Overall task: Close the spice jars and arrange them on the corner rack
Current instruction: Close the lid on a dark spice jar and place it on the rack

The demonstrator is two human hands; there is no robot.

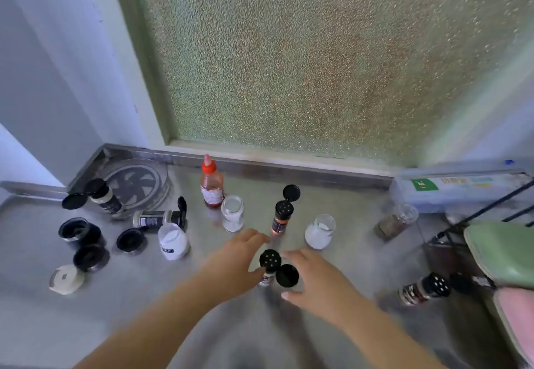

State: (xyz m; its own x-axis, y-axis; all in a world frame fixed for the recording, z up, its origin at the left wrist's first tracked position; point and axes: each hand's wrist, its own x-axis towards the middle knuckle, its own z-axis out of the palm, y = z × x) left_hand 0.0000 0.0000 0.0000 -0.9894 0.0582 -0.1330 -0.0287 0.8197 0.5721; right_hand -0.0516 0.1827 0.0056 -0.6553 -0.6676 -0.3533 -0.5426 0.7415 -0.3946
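Loose black lids (pixel 82 234) and tipped jars lie far left on the steel counter (pixel 161 287). Left hand (pixel 234 264) grips the small jar (pixel 268 270) at centre, its flip cap (pixel 286 275) hanging open. Right hand (pixel 313 279) is beside the cap, fingers relaxed, holding nothing. Closing step: press cap down next. Wire rack (pixel 474 212) stands far right.

Home kitchen: steel counter (pixel 231 325), spice jars (pixel 282 218), sauce bottle (pixel 211 185).
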